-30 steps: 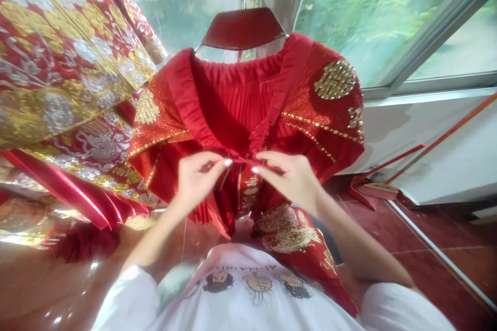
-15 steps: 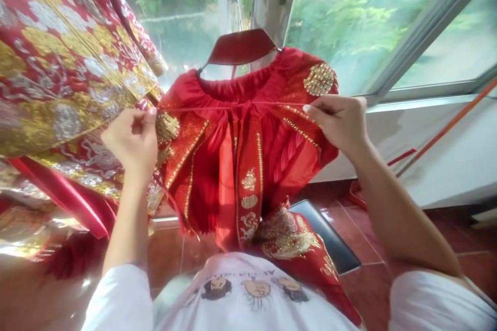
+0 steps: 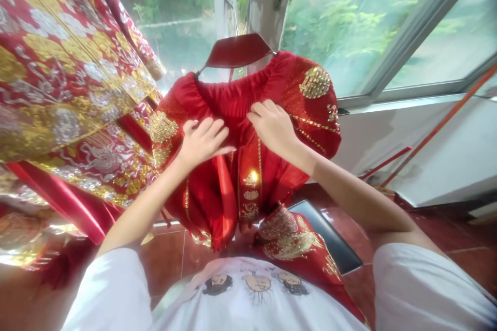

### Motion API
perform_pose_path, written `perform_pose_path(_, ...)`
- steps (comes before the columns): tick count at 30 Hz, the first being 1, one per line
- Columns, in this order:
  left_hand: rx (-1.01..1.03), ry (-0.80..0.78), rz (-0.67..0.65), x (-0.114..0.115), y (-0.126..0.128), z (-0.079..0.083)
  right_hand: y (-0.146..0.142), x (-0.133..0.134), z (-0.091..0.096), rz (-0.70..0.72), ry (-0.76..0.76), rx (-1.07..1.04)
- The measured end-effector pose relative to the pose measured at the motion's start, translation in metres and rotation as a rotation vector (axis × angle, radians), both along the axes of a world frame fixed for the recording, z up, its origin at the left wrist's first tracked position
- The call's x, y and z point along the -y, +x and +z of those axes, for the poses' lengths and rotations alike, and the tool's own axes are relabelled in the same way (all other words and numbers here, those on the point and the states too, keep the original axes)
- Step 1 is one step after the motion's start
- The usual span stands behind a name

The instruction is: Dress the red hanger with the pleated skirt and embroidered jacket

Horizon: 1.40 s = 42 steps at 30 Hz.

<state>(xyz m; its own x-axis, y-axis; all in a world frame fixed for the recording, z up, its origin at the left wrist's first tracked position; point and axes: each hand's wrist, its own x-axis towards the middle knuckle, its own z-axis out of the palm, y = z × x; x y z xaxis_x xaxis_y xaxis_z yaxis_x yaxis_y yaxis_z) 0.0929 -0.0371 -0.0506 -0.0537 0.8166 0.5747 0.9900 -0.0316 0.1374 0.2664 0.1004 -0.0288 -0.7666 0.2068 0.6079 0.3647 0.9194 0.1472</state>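
Observation:
A red garment [image 3: 248, 90] with a gathered neckline and gold beaded embroidery hangs from a hanger [image 3: 240, 49] with a dark red top. My left hand [image 3: 204, 139] lies over its upper front, fingers spread and thumb pointing right, with nothing visible in it. At the middle of the neckline, my right hand [image 3: 272, 124] has its fingers curled in. A short bit of red drawstring [image 3: 244, 123] shows by its fingertips. Most of the drawstring is hidden. Down the front runs an embroidered strip [image 3: 250, 196].
At left hangs a large red garment [image 3: 77, 57] with gold and silver flowers. Another red embroidered cloth [image 3: 298, 248] lies low in front of me, near a dark flat panel [image 3: 330, 238] on the tiled floor. Windows [image 3: 349, 26] stand behind. An orange-red pole [image 3: 438, 126] leans at right.
Both hands have come inward from the sides to the middle of the neckline. The drawstring, stretched between them before, is no longer taut. My left hand has opened. The hanging garment has shifted slightly.

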Motion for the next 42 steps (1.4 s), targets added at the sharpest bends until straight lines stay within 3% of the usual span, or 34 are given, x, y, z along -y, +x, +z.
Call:
perform_pose_path(3, -0.072, -0.037, -0.012, 0.001, -0.003, 0.007, 0.005, 0.002, 0.005, 0.065, -0.099, -0.016)
perform_pose_path(8, -0.105, 0.018, 0.055, 0.011, 0.014, 0.028, 0.015, 0.016, 0.010, 0.220, -0.515, -0.158)
perform_pose_path(11, 0.200, 0.007, 0.004, 0.011, 0.029, 0.037, 0.013, 0.019, 0.010, 0.175, -0.629, -0.213)
perform_pose_path(14, 0.642, -0.035, -0.145, 0.001, 0.041, 0.041, 0.008, 0.019, 0.012, 0.104, -0.762, -0.260)
perform_pose_path(17, 1.032, 0.034, -0.212, -0.008, 0.045, 0.048, 0.010, 0.018, 0.021, 0.092, -0.846, -0.310)
perform_pose_path(19, 1.180, 0.114, -0.231, -0.007, 0.045, 0.058, 0.018, 0.013, 0.034, 0.125, -0.837, -0.357)
perform_pose_path(23, 1.256, 0.253, -0.215, 0.016, 0.037, 0.086, 0.044, -0.013, 0.070, 0.146, -0.744, -0.479)
perform_pose_path(26, 1.215, 0.427, -0.100, 0.034, 0.021, 0.104, 0.057, -0.031, 0.089, 0.086, -0.794, -0.589)
perform_pose_path(29, 1.069, 0.476, -0.063, 0.043, 0.000, 0.109, 0.060, -0.033, 0.092, 0.068, -0.749, -0.533)
perform_pose_path(32, 0.742, 0.469, -0.084, 0.049, -0.013, 0.105, 0.058, -0.027, 0.087, 0.117, -0.598, -0.397)
perform_pose_path(34, 0.431, 0.440, 0.022, 0.053, -0.012, 0.101, 0.056, -0.028, 0.084, 0.180, -0.578, -0.245)
perform_pose_path(36, 0.128, 0.409, 0.247, 0.055, -0.004, 0.098, 0.053, -0.032, 0.082, 0.252, -0.658, -0.041)
perform_pose_path(38, -0.041, 0.420, 0.426, 0.053, 0.007, 0.097, 0.048, -0.034, 0.082, 0.350, -0.795, 0.144)
perform_pose_path(40, -0.044, 0.484, 0.459, 0.044, 0.015, 0.099, 0.041, -0.033, 0.083, 0.506, -0.934, 0.221)
perform_pose_path(42, 0.042, 0.596, 0.428, 0.031, 0.019, 0.101, 0.031, -0.028, 0.083, 0.684, -1.058, 0.141)
